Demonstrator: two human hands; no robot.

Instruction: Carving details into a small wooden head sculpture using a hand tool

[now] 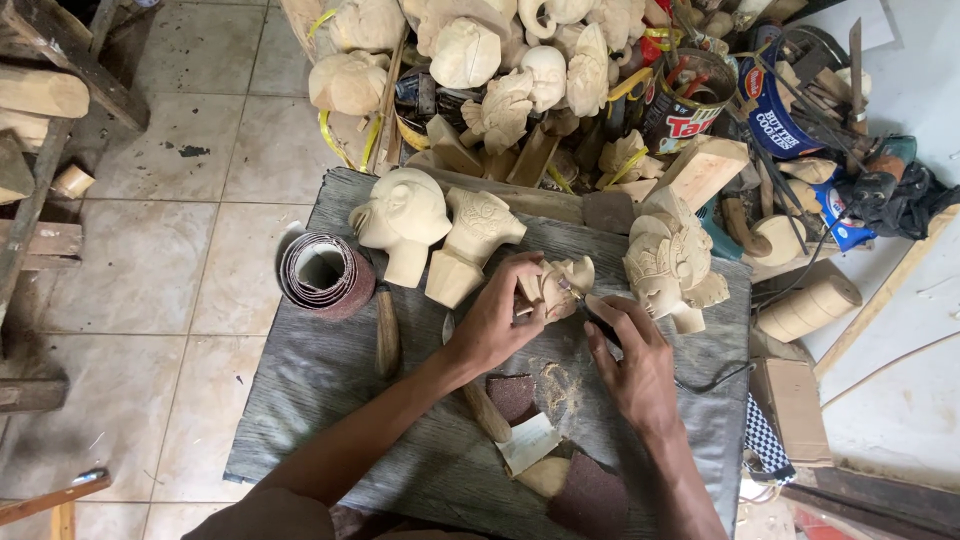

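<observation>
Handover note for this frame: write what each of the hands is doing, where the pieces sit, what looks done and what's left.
Left hand: holds a small carved wooden head on the grey board.
Right hand: grips a dark tool with its tip at the carving.
Nearby: two smooth carved heads and an ornate one stand on the board; sandpaper roll at the left edge; sandpaper scraps and sawdust below the hands.
Done: shape carved. Left: detail work appears in progress.

Carved heads [440, 235] crowding ahead; bare board [320, 400] at left.
</observation>
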